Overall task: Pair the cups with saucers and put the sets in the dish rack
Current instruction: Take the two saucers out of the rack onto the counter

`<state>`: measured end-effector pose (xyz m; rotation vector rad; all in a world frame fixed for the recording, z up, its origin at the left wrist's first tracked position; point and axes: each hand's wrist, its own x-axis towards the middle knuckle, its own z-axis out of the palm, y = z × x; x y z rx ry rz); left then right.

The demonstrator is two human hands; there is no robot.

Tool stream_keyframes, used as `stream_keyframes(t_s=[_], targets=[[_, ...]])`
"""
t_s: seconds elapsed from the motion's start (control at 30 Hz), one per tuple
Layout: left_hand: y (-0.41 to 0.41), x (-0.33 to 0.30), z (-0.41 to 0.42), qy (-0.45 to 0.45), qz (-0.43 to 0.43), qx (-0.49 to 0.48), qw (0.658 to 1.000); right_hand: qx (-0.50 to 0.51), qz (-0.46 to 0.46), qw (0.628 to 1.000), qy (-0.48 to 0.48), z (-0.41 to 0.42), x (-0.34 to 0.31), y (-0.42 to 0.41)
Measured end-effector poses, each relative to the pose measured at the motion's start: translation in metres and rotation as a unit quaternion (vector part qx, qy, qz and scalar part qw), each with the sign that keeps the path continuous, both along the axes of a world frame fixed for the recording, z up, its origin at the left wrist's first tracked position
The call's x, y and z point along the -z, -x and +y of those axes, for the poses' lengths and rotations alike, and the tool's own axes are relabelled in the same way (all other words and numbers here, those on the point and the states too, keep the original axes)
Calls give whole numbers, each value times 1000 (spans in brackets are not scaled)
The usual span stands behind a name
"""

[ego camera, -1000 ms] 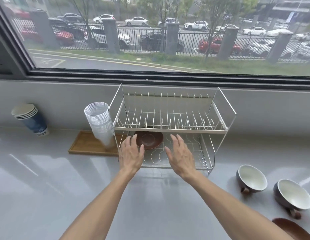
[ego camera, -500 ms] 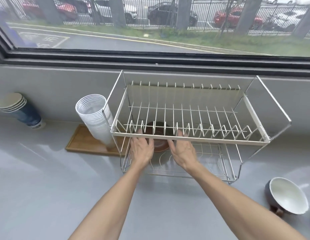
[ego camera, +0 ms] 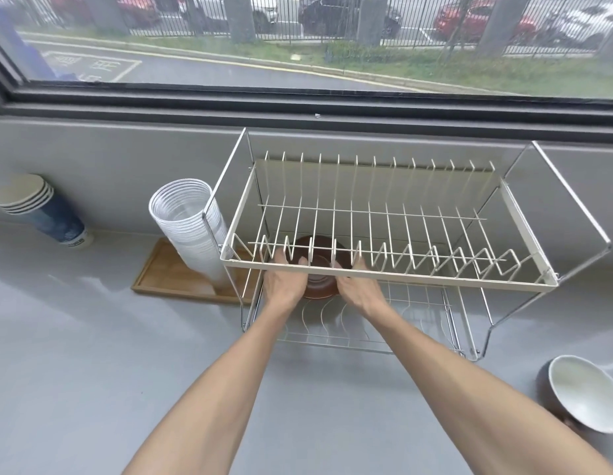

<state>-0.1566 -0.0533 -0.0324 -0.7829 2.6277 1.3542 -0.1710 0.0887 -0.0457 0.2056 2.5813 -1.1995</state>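
Dish rack [ego camera: 394, 275], two tiers, on the counter [ego camera: 75, 354] against the wall below the window [ego camera: 298, 36]. Saucer [ego camera: 318, 269] on the lower tier, toward its left end. Left hand [ego camera: 284, 281] and right hand [ego camera: 358, 286] at either side of the saucer, under the upper tier. Stack of plastic cups [ego camera: 191, 231] on a tray [ego camera: 167, 279], just left of the rack. Stack of paper cups [ego camera: 41, 210] farther left, by the wall. Cup [ego camera: 586, 395] on the counter, right of and in front of the rack.

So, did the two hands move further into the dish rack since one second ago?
Yes. Left hand and right hand went deeper under the dish rack's upper tier, flanking the brown saucer.
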Motion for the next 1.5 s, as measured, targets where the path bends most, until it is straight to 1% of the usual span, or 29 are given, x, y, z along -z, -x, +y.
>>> stream_keyframes(t_s=[0.2,0.33,0.43,0.63,0.7,0.8,0.93,1.07,1.17,1.3,1.5], targets=[[-11,-6,0,-24,-5,4,1000,25,47,998,23,7,-6,-14],[-24,-14,7,-28,-31,6,999,45,30,999,-2,14,-4,-22],[-36,-18,9,-39,-23,18,999,60,17,998,-25,19,-4,-30],[-67,-37,17,-31,-23,44,998,78,40,996,-33,36,-16,-61],[-80,-43,19,-40,-30,53,997,88,40,995,-28,43,-21,-75],[-96,-44,22,-67,-48,61,995,90,29,994,-49,54,-25,-95],[-119,-41,31,-66,-76,106,989,93,27,991,-89,72,-28,-127],[-142,-33,47,-52,-102,161,980,107,20,988,-109,96,-24,-163],[-160,-31,65,-47,-119,201,971,124,3,986,-112,116,-17,-192],[-179,-31,95,-42,-156,267,950,157,-15,981,-118,146,-11,-227],[-205,-29,149,-20,-183,329,926,200,-54,973,-100,196,4,-274]])
